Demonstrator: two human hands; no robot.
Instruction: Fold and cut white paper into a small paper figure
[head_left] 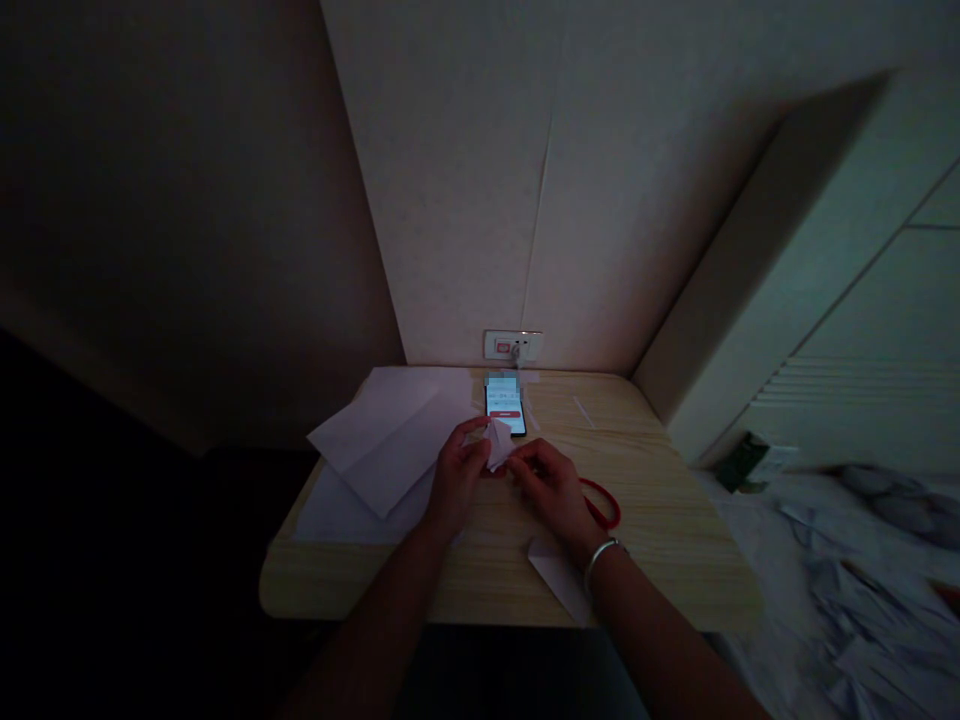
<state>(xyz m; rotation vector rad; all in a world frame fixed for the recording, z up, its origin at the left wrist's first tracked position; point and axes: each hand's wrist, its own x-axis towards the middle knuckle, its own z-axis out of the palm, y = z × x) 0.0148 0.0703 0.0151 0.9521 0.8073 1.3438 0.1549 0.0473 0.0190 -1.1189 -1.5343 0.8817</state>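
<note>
Both my hands meet over the middle of a small light-wood table [660,540]. My left hand [459,478] and my right hand [553,487] are closed in pinches on a small folded piece of white paper [499,445] held between them. Just behind the paper a phone [505,402] lies on the table with its screen lit. A silver bangle sits on my right wrist. A red loop [604,503], its nature unclear in the dim light, lies on the table by my right hand.
Several white paper sheets [390,440] lie fanned on the table's left half. Another small paper piece [559,578] rests near the front edge. A wall socket [512,345] sits behind the phone. A bed with scattered papers [847,580] is at the right.
</note>
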